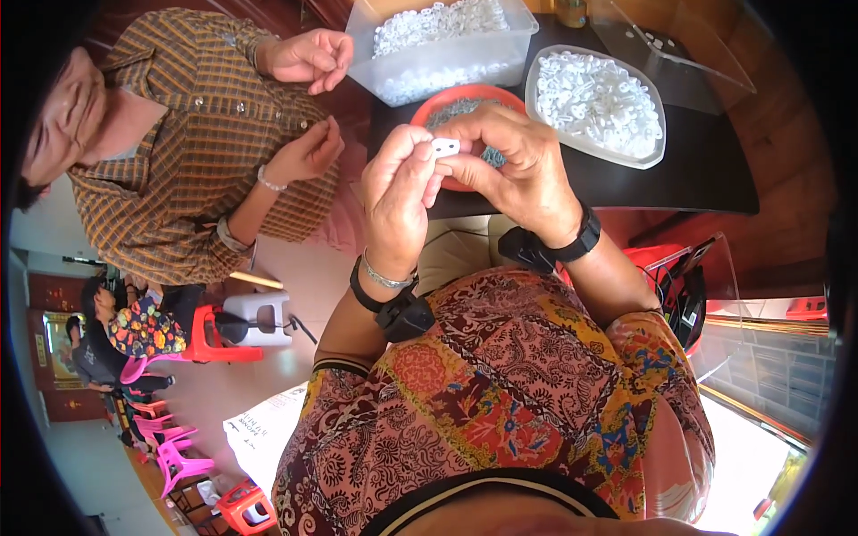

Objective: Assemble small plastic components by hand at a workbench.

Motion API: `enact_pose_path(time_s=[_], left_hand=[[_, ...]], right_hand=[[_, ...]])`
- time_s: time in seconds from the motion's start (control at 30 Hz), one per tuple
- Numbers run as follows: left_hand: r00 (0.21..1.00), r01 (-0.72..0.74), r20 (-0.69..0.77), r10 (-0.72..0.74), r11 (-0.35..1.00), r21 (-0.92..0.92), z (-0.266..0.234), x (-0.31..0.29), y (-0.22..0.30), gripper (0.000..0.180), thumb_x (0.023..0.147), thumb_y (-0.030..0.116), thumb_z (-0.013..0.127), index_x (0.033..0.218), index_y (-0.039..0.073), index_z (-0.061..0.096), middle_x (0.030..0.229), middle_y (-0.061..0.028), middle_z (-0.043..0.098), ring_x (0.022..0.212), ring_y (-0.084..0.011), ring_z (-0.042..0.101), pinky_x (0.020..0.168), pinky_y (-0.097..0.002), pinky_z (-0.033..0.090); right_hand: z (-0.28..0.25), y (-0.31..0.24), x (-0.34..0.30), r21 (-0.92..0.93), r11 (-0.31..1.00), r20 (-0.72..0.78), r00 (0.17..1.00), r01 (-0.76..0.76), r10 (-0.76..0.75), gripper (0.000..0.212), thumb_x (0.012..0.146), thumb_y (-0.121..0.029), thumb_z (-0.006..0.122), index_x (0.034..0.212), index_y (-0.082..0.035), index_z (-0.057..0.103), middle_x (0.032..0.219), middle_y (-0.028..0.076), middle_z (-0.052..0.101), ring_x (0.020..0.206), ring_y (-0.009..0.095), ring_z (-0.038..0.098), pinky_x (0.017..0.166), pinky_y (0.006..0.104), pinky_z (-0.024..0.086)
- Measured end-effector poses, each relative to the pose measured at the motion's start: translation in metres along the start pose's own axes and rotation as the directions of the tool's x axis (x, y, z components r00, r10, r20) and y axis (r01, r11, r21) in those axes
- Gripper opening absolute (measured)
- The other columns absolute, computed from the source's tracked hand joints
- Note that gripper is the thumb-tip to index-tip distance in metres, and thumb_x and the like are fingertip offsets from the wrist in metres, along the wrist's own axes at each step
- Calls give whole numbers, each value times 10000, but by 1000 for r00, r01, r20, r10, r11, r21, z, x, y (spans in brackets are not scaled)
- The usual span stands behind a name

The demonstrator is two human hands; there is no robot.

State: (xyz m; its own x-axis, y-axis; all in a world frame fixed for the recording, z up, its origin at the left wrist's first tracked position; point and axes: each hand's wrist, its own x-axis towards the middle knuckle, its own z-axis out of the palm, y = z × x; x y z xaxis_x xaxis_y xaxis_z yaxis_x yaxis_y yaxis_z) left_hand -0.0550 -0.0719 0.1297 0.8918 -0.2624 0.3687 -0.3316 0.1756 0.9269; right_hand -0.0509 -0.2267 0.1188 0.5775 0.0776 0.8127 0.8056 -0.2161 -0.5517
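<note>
A small white plastic piece with dark holes (445,148) is pinched between the fingertips of both my hands. My left hand (396,201) closes on its left side, thumb and fingers pressed together. From the right, my right hand (525,170) grips it between thumb and forefinger. Just beyond my hands is an orange-red bowl (425,111) with many small grey metal pieces (460,107), partly hidden by my fingers. To its right, a whitish tray (660,147) is heaped with small white plastic pieces (594,100).
A translucent bin (527,49) of white plastic pieces stands behind the bowl on the dark table (706,179). At the left sits a person in a checked shirt (197,134), their hands (308,154) raised near the table. A clear panel (679,54) is at the far right.
</note>
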Motion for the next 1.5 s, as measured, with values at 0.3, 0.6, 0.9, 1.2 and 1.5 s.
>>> enact_pose_path(time_s=[0.3, 0.6, 0.9, 1.2, 1.5], left_hand=[[1000, -17, 0, 17, 1000, 25, 4, -5, -5, 245, 978, 248, 476, 901, 23, 536, 616, 44, 387, 527, -25, 331, 461, -178, 227], [1000, 26, 17, -25, 995, -92, -8, -4, -14, 216, 994, 207, 459, 896, 27, 529, 768, -2, 555, 568, -14, 358, 487, -174, 281], [999, -28, 19, 28, 999, -27, -15, -3, -14, 190, 978, 188, 499, 988, 1, 537, 869, -43, 625, 625, -29, 449, 553, -171, 351], [924, -382, 166, 344, 831, 404, -23, 1, -9, 238, 974, 196, 493, 1028, -31, 542, 887, -129, 668, 778, -151, 626, 703, -267, 491], [895, -444, 123, 428, 835, 325, -19, -5, -17, 257, 976, 207, 472, 1018, -31, 557, 796, -98, 634, 672, -152, 583, 628, -281, 478]], right_hand=[[5, 3, -12, 228, 951, 26, 978, -206, 206, 195, 778, -56, 752, 945, -17, 659, 872, 46, 661, 758, 107, 602, 679, 255, 496], [7, 9, -15, 306, 926, 60, 975, -223, 215, 250, 792, -30, 736, 1037, -22, 683, 882, 35, 653, 765, 87, 578, 699, 244, 485], [5, 7, -7, 240, 939, 86, 969, -247, 233, 252, 795, -44, 732, 1040, -23, 682, 875, 35, 653, 757, 100, 583, 695, 248, 488], [0, -1, -1, 76, 995, 90, 994, -66, 59, 232, 773, -41, 742, 997, -8, 694, 856, 78, 674, 773, 164, 644, 676, 278, 515], [-3, -13, -1, 124, 989, 142, 988, -80, 63, 280, 763, -9, 740, 1036, -2, 682, 888, 86, 680, 774, 169, 659, 653, 265, 522]])
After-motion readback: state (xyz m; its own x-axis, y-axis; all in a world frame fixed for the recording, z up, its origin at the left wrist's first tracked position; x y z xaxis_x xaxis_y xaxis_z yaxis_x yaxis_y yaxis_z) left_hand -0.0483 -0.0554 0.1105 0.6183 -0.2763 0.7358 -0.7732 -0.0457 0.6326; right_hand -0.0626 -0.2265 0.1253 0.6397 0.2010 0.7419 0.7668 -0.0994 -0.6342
